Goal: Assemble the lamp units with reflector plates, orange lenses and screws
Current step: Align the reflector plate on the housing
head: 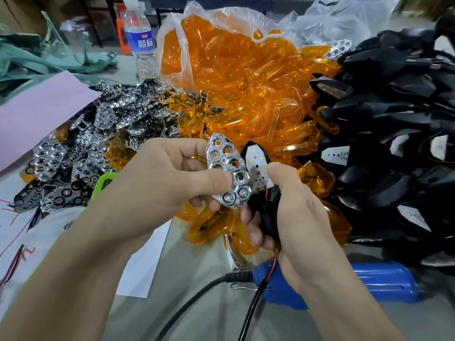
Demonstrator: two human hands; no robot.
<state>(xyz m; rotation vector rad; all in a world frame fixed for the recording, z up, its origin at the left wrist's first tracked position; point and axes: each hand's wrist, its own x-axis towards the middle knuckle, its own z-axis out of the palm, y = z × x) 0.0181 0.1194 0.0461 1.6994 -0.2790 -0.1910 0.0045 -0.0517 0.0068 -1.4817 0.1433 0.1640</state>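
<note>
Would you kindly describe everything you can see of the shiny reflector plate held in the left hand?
The reflector plate is a shiny, chrome-looking piece shaped like a pointed leaf, covered in hexagonal cups, each with a round hole. It stands roughly upright, narrow tip up. The left hand pinches it, thumb across its lower face, fingers behind. Its right edge lies beside the lamp unit in the right hand; whether they touch is unclear.

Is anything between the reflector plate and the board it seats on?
Only the thumb of the right hand, lying on the board of the lamp unit, lower right; otherwise the gap to the reflector plate is open.
</note>
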